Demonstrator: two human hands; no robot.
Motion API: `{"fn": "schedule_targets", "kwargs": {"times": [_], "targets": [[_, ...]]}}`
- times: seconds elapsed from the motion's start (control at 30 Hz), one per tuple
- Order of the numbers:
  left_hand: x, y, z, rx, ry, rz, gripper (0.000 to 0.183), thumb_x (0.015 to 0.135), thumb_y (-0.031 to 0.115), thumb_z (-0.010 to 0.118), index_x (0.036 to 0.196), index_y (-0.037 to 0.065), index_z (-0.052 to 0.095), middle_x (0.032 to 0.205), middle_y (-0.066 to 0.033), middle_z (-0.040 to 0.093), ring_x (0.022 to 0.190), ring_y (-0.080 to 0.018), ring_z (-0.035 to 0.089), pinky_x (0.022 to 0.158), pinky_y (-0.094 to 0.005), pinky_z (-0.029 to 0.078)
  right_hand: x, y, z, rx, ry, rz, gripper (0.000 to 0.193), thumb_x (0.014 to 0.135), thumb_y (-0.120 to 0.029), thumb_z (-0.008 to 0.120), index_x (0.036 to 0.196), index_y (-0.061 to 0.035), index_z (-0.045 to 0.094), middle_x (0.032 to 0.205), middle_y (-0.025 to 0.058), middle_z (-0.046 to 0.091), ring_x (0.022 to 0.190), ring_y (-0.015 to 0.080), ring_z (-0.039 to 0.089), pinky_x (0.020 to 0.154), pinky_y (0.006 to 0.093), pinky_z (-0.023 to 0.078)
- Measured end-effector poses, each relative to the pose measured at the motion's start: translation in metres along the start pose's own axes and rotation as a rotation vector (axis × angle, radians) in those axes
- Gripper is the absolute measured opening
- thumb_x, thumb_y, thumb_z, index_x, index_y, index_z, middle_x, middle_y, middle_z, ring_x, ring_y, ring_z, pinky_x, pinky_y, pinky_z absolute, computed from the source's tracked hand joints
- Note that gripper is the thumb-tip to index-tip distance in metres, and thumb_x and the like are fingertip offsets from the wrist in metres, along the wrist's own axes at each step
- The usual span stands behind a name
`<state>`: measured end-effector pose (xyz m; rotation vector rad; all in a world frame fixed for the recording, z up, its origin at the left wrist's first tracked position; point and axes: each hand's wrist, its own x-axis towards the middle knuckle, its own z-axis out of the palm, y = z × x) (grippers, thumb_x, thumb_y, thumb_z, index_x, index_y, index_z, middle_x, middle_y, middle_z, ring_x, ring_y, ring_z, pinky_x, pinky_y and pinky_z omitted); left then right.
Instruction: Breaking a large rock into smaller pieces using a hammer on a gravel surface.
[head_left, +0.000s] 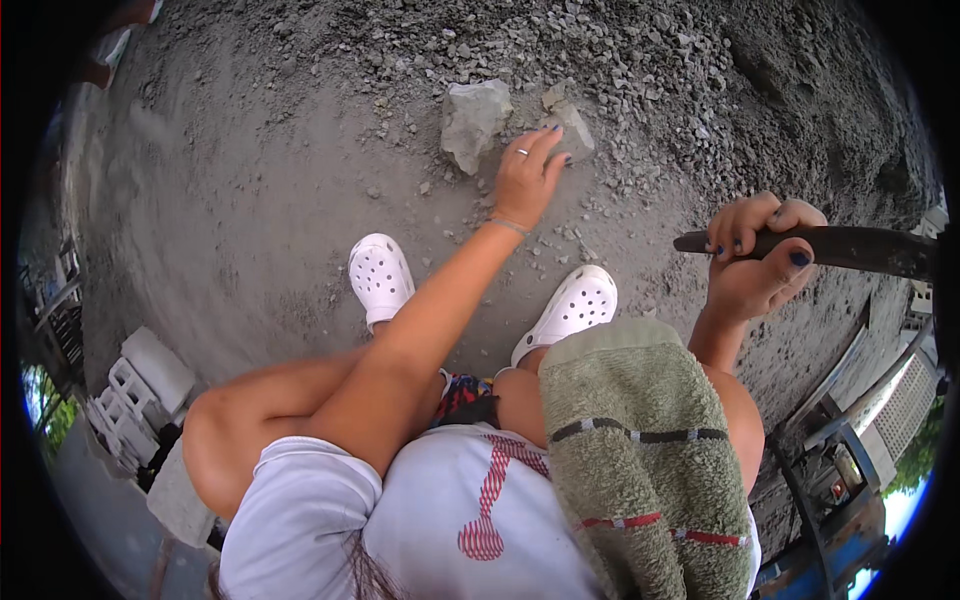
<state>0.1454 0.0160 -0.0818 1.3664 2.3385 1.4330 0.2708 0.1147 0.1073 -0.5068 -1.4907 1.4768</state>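
My left hand (527, 178) reaches forward with fingers stretched out, the fingertips lying against the near-left side of a pale grey rock (572, 135). Just left of it sits a second, larger jagged rock (472, 122), apart from my fingers. Off to the right, my right hand (762, 245) is raised and wrapped round a dark, slightly curved tool handle (870, 250). The handle runs out toward the right rim, and the tool's head cannot be made out. Both rocks rest on the dusty ground in front of my feet.
Crushed grey gravel (640, 75) spreads beyond the rocks, rising into a darker mound (830, 90) at the right. My white clogs (578, 305) stand near the rocks. A green towel (640, 430) drapes over my right side. Concrete blocks (140, 390) lie at the left.
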Motion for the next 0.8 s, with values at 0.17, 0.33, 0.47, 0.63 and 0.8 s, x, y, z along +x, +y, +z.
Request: {"fn": "schedule_targets", "kwargs": {"times": [0.17,0.33,0.47,0.63,0.8], "targets": [[0.001,0.004,0.005,-0.021,-0.008,-0.024,0.029,0.07,0.011,0.062,0.098,0.006,0.054,0.094,-0.0107,0.056,0.088,-0.0276,0.052,0.078,-0.0357,0.041,-0.105,0.108,-0.032,-0.858,-0.2,0.564,0.018,0.086,-0.023,0.042,0.081,-0.0056,0.044,0.057,-0.0011,0.043,0.048,0.006,0.042,0.04,0.0205,0.034],[-0.019,0.005,0.003,0.023,-0.057,-0.021,0.03,0.07,0.011,0.062,0.098,0.006,0.053,0.094,-0.0106,0.055,0.088,-0.0286,0.052,0.077,-0.0362,0.041,-0.074,0.08,-0.024,-0.545,-0.124,0.753,0.022,0.087,-0.027,0.042,0.083,-0.0057,0.044,0.054,-0.0036,0.04,0.043,0.003,0.037,0.036,0.0183,0.031],[-0.005,-0.006,0.003,0.036,-0.011,0.034,0.031,0.07,0.012,0.062,0.098,0.006,0.051,0.094,-0.011,0.054,0.088,-0.0288,0.05,0.078,-0.0375,0.039,-0.002,0.005,-0.007,-0.307,-0.058,0.401,0.029,0.087,-0.032,0.042,0.082,-0.0035,0.043,0.056,-0.001,0.038,0.045,0.0042,0.034,0.041,0.019,0.029],[-0.006,-0.004,0.011,0.104,-0.004,0.085,0.034,0.07,0.012,0.062,0.1,0.006,0.049,0.094,-0.0111,0.053,0.088,-0.029,0.05,0.078,-0.0379,0.038,-0.004,0.011,-0.002,0.009,-0.004,0.067,0.03,0.087,-0.033,0.041,0.085,-0.0033,0.037,0.057,0.0034,0.039,0.045,0.0058,0.034,0.041,0.0184,0.031],[-0.004,0.001,0.018,0.078,-0.027,0.046,0.038,0.068,0.014,0.063,0.103,0.008,0.047,0.101,-0.0096,0.05,0.093,-0.0292,0.047,0.078,-0.0381,0.038,-0.101,0.121,-0.038,-0.813,-0.237,0.844,0.026,0.082,-0.021,0.05,0.101,-0.0039,0.047,0.063,0.0114,0.056,0.055,0.0212,0.055,0.052,0.0317,0.041]]}}
